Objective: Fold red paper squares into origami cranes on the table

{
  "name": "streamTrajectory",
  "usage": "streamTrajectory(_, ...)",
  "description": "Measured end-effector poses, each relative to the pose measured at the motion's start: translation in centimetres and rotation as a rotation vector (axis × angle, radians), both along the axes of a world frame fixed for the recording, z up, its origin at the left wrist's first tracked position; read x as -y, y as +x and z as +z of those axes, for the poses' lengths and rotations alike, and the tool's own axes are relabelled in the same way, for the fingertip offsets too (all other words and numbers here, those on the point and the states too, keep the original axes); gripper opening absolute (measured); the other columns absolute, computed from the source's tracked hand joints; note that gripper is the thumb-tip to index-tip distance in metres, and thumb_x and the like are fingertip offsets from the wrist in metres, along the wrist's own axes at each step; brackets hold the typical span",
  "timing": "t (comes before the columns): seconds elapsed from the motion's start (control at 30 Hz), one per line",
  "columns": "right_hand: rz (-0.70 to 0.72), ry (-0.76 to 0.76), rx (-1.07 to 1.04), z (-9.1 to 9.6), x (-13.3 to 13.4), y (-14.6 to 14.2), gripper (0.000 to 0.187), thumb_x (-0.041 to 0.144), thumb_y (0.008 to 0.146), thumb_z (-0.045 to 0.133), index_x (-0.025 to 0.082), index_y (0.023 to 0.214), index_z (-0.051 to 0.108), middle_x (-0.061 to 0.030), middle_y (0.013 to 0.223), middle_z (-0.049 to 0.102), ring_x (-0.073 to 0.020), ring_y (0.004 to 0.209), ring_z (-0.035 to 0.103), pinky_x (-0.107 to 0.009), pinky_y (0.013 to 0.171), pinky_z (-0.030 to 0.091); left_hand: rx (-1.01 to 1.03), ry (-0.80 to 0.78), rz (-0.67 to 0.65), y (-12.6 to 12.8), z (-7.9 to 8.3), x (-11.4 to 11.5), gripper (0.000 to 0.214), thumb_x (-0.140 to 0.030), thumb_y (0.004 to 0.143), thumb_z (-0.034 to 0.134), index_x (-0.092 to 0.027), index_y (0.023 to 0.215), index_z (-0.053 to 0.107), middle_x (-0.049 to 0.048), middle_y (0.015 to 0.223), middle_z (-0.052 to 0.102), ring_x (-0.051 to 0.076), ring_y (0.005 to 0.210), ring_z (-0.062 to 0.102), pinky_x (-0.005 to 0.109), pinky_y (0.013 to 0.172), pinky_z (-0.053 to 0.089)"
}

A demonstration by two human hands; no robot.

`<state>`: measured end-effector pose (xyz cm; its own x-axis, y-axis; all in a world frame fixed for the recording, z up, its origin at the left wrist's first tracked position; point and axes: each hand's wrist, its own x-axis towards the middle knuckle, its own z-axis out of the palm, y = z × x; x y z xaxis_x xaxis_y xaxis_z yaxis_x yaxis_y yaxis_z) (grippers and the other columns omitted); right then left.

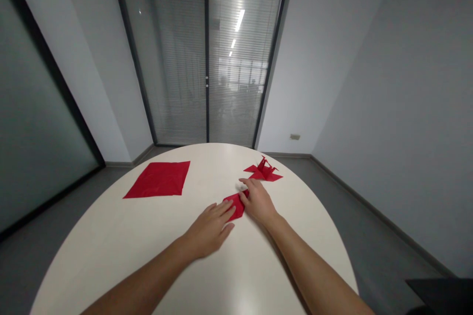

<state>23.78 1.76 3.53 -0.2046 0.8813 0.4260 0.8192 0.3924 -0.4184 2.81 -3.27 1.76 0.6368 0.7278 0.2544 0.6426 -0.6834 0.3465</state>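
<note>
A small folded piece of red paper [238,209] lies on the table between my two hands. Resting on its left part, my left hand [210,226] has its fingers stretched out flat and its thumb apart below. My right hand [259,203] has its fingers bent round the upper right corner of the folded paper, with a bit of red showing between thumb and forefinger; part of the paper is hidden under it. Just beyond my right hand stand folded red paper cranes [263,170], close together.
A flat sheet of red paper [158,179] lies at the far left of the round white table [111,251]. Glass doors with blinds [177,83] stand behind the table. A dark object [443,295] shows at the lower right, beside the table.
</note>
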Motion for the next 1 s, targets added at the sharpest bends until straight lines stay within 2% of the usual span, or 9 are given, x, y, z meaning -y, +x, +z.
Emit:
streamTrajectory(0.1, 0.159, 0.066, 0.113, 0.5, 0.7, -0.7, 0.038, 0.015, 0.092, 0.050, 0.017, 0.127, 0.065, -0.0138, 0.143, 0.056, -0.0286, 0.132, 0.048, -0.046, 0.112, 0.038, -0.016, 0.012, 0.040, -0.2, 0.1, -0.1, 0.048, -0.030, 0.101, 0.044, -0.023, 0.148, 0.046, 0.0112, 0.154, 0.047, 0.025, 0.146, 0.039, 0.052, 0.120, 0.030)
streamTrajectory(0.17, 0.310, 0.010, 0.145, 0.4, 1.1, -1.0, 0.043, 0.016, 0.096, 0.044, 0.019, 0.136, 0.060, -0.0119, 0.144, 0.057, -0.0258, 0.135, 0.048, -0.046, 0.115, 0.036, -0.012, 0.022, 0.069, -0.4, -0.1, -0.2, 0.047, -0.027, 0.100, 0.045, -0.022, 0.147, 0.048, 0.0118, 0.154, 0.047, 0.025, 0.146, 0.039, 0.052, 0.120, 0.030)
streamTrajectory(0.23, 0.404, -0.084, 0.176, 0.1, 1.5, -1.1, 0.048, 0.020, 0.099, 0.042, 0.019, 0.146, 0.051, -0.0120, 0.149, 0.053, -0.0268, 0.141, 0.044, -0.049, 0.118, 0.033, -0.008, 0.025, 0.094, -0.6, -0.2, -0.5, 0.047, -0.023, 0.099, 0.045, -0.023, 0.146, 0.048, 0.0114, 0.155, 0.046, 0.024, 0.147, 0.038, 0.053, 0.120, 0.029)
streamTrajectory(0.4, 0.382, -0.325, 0.247, -0.4, 1.9, -0.7, 0.057, 0.036, 0.104, 0.032, 0.018, 0.158, 0.030, -0.0131, 0.163, 0.028, -0.0329, 0.152, 0.024, -0.062, 0.120, 0.022, -0.033, -0.022, 0.113, -0.9, -0.5, -0.8, 0.051, -0.023, 0.100, 0.040, -0.023, 0.151, 0.041, 0.0111, 0.160, 0.038, 0.022, 0.150, 0.031, 0.054, 0.121, 0.026)
streamTrajectory(0.57, 0.319, -0.400, 0.321, -0.1, 2.2, -0.8, 0.065, 0.043, 0.102, 0.035, 0.017, 0.160, 0.021, -0.0117, 0.165, 0.015, -0.0333, 0.154, 0.005, -0.060, 0.123, 0.007, -0.082, -0.033, 0.082, -1.1, -0.4, -0.8, 0.055, -0.033, 0.102, 0.040, -0.019, 0.155, 0.034, 0.0144, 0.161, 0.033, 0.025, 0.152, 0.024, 0.055, 0.122, 0.019)
streamTrajectory(0.67, 0.358, -0.375, 0.347, 0.1, 2.3, -0.9, 0.067, 0.041, 0.101, 0.037, 0.016, 0.160, 0.019, -0.0117, 0.165, 0.015, -0.0319, 0.155, 0.006, -0.057, 0.124, 0.005, -0.099, -0.029, 0.072, -1.5, -0.1, -1.0, 0.054, -0.028, 0.102, 0.037, -0.019, 0.155, 0.034, 0.0121, 0.162, 0.032, 0.023, 0.152, 0.025, 0.052, 0.123, 0.020)
streamTrajectory(0.77, 0.364, -0.365, 0.358, 0.4, 2.6, -0.9, 0.065, 0.044, 0.102, 0.035, 0.017, 0.160, 0.022, -0.0123, 0.165, 0.018, -0.0329, 0.154, 0.014, -0.057, 0.124, 0.008, -0.086, 0.011, 0.083, -1.8, 0.1, -1.3, 0.050, -0.023, 0.101, 0.037, -0.021, 0.151, 0.043, 0.0100, 0.158, 0.041, 0.022, 0.149, 0.033, 0.051, 0.121, 0.025)
streamTrajectory(0.9, 0.314, -0.265, 0.356, 0.8, 2.8, -1.0, 0.062, 0.048, 0.102, 0.037, 0.016, 0.156, 0.036, -0.0143, 0.160, 0.035, -0.0353, 0.151, 0.024, -0.058, 0.123, 0.013, -0.068, 0.088, 0.113, -1.8, 0.5, -1.6, 0.041, -0.020, 0.100, 0.041, -0.022, 0.136, 0.059, 0.0099, 0.147, 0.056, 0.022, 0.139, 0.049, 0.049, 0.116, 0.034)
streamTrajectory(1.0, 0.344, -0.169, 0.327, 0.8, 2.7, -1.1, 0.058, 0.044, 0.102, 0.041, 0.016, 0.153, 0.042, -0.0138, 0.157, 0.042, -0.0333, 0.149, 0.029, -0.055, 0.122, 0.018, -0.048, 0.127, 0.103, -1.8, 0.6, -1.8, 0.040, -0.013, 0.097, 0.044, -0.021, 0.130, 0.065, 0.0102, 0.141, 0.062, 0.023, 0.132, 0.056, 0.048, 0.111, 0.041)
